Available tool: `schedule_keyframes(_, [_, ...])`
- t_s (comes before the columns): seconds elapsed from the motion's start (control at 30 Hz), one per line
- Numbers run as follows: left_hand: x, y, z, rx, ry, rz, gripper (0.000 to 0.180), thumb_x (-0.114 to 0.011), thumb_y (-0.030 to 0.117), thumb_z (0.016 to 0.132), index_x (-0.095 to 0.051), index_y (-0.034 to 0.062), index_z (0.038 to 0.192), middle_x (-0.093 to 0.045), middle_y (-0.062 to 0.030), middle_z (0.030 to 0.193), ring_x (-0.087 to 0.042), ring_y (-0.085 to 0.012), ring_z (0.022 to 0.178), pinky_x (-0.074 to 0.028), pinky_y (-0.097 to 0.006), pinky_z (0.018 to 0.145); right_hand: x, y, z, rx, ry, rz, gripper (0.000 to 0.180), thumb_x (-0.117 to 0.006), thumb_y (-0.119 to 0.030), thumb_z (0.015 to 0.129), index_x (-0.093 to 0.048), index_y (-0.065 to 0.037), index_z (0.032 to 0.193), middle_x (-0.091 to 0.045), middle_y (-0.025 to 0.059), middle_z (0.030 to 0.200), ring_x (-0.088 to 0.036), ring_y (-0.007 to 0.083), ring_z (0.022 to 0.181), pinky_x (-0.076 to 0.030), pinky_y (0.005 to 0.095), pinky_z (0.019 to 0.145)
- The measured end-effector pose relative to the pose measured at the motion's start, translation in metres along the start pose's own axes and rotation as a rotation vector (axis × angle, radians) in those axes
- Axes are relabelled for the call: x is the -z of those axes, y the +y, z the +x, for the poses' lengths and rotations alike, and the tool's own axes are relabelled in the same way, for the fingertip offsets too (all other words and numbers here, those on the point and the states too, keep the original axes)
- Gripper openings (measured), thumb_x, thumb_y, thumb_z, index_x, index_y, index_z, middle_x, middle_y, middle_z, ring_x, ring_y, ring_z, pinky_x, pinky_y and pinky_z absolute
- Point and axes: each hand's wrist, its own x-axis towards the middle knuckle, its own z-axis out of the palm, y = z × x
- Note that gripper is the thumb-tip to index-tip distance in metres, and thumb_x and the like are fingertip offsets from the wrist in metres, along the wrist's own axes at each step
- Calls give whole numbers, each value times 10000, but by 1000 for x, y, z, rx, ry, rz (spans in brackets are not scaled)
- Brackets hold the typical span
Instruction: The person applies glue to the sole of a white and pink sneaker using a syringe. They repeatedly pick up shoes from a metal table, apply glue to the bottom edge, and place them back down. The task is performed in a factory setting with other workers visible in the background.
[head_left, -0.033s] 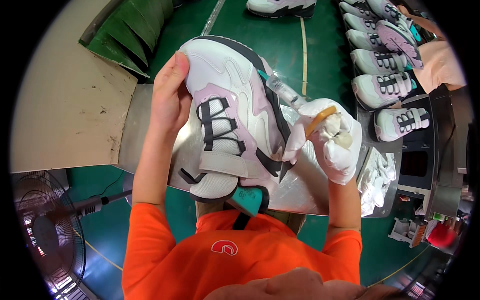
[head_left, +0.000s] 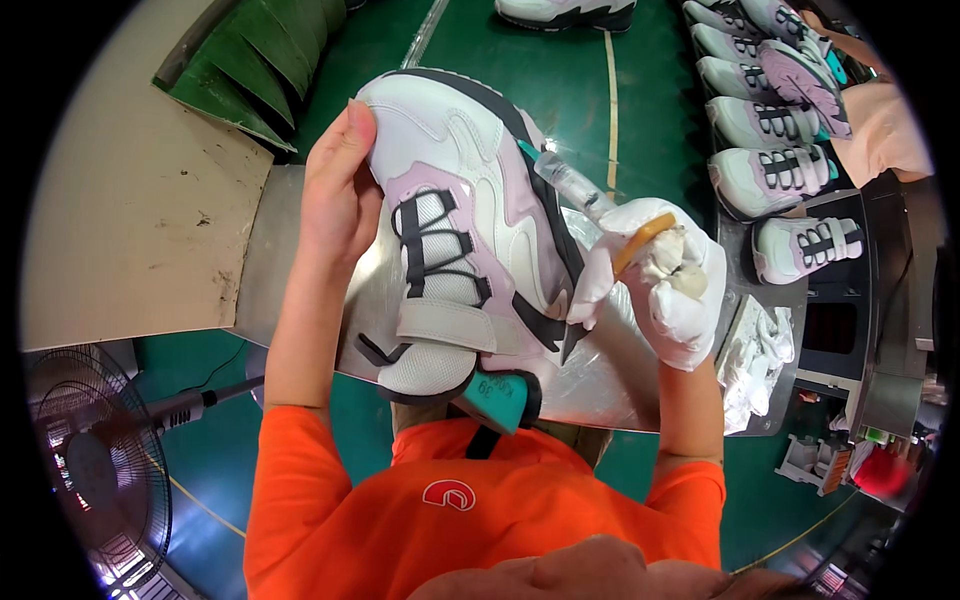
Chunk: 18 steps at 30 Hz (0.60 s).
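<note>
Sneaker over shiny metal table; green floor, possibly factory.

The gloved right hand hides most of the orange-tipped tool it grips. The sneaker covers the left hand's fingers. The top edge cuts another shoe.

Green floor with a yellow line; standing fan lower left.

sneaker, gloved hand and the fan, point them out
sneaker [head_left: 455,215], head view, on its white and pink side panel
gloved right hand [head_left: 665,285], head view, on the back of the glove
fan [head_left: 95,490], head view, on its wire guard
</note>
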Motion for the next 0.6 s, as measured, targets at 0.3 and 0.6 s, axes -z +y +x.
schedule_keyframes(0.3, [10,-12,5,131,180,-66,426,-463,329,1049,-587,-48,1203,-648,-111,1172,-609,-176,1084,-475,-318,959,18,9,-4,-136,58,-27,559,-728,-204,706,-571,131,1126,-647,177,787,-674,239,673,-537,296,583])
schedule_keyframes(0.6, [9,-16,5,153,253,-80,426,-517,335,1027,-600,-52,1186,-655,-118,1146,-616,-183,1059,-480,-329,943,38,18,-32,-158,251,-122,688,-777,-300,643,-554,87,1166,-622,157,858,-646,246,733,-535,321,671])
